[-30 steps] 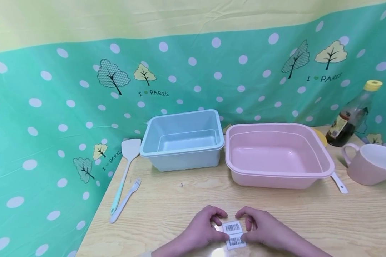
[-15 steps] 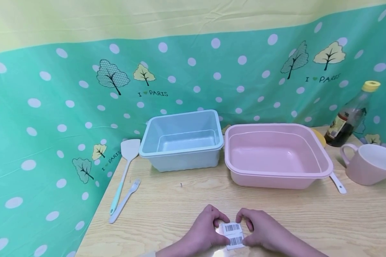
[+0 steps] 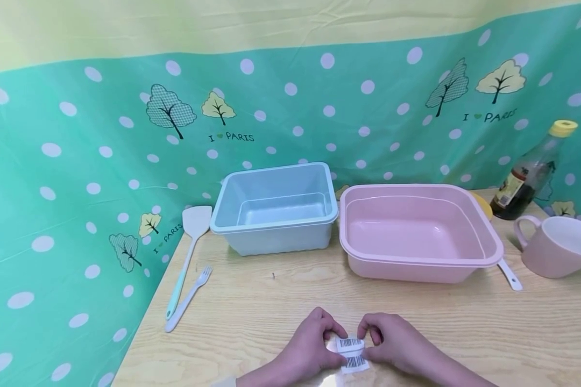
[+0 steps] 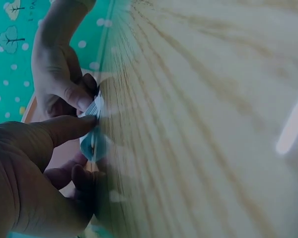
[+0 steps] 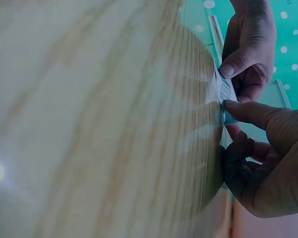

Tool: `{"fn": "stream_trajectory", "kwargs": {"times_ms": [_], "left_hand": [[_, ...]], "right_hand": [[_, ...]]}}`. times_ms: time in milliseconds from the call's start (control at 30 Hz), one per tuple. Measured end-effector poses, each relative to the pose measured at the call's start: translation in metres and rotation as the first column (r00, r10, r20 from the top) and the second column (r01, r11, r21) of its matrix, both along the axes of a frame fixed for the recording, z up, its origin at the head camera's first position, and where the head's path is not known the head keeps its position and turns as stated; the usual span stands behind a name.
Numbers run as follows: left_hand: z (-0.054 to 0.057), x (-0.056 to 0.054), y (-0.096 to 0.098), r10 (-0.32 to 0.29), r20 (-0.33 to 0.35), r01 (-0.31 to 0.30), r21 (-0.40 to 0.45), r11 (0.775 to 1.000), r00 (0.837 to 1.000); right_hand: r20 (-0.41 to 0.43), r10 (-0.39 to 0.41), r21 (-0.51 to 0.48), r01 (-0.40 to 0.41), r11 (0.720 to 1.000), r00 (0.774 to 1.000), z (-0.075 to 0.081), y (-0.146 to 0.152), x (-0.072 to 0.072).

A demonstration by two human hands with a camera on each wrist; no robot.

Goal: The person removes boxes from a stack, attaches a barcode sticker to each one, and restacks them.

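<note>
A small white label sheet (image 3: 354,367) with two printed barcodes, one above the other, lies low in the middle of the head view. It bends along a crease between the barcodes. On its left side, my left hand (image 3: 310,344) pinches it, thumb at the lower barcode and index finger at the far edge. My right hand (image 3: 394,341) pinches the opposite side in the same way. Side-on in the right wrist view, the label sheet (image 5: 225,90) rises a little off the tabletop between both thumbs.
Behind the hands stand a blue basin (image 3: 281,236) and a pink basin (image 3: 416,271). A white turner (image 3: 193,223) and a fork (image 3: 189,301) lie left. At right are a pink mug (image 3: 557,258), a sauce bottle (image 3: 518,188) and a white handle (image 3: 510,276).
The label sheet, flatter a second ago, is now bent up at its middle crease. Both hands have closed in slightly, fingertips nearer its edges. The basins and utensils stay put.
</note>
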State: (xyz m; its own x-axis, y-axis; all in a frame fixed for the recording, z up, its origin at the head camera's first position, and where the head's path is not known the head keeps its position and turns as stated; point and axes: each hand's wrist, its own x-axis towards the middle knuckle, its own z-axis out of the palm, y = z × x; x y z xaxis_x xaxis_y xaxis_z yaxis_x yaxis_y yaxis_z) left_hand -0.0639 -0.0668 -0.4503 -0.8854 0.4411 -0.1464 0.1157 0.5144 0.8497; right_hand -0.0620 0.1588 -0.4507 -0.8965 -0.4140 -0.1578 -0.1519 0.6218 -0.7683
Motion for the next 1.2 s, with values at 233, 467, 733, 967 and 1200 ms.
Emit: {"fn": "stream_trajectory", "kwargs": {"times_ms": [233,467,733,967,1200], "left_hand": [[0.0003,-0.0003,0.0006,-0.004,-0.027,0.003,-0.030,1.000,1.000],[0.0015,0.0022,0.0019,-0.053,-0.039,0.050,-0.067,0.996,0.998],[0.0020,0.0055,0.0054,-0.150,-0.108,0.125,-0.209,0.970,0.983],[0.0043,0.0048,0.0046,-0.131,-0.129,0.108,-0.167,0.980,0.983],[0.0091,-0.0032,0.0007,-0.081,-0.028,0.080,-0.025,0.996,0.996]], "right_hand": [[-0.007,0.025,-0.015,-0.025,1.000,1.000,0.0023,-0.0007,0.0023],[-0.066,0.064,0.060,-0.060,0.996,0.996,0.0047,-0.0031,0.0055],[-0.118,0.075,0.140,-0.059,0.988,0.990,0.0018,-0.0063,0.0083],[-0.112,0.065,0.056,-0.059,0.997,0.992,0.0015,-0.0030,0.0091],[-0.092,0.083,-0.107,-0.092,0.990,0.992,0.0056,0.0011,0.0025]]}}
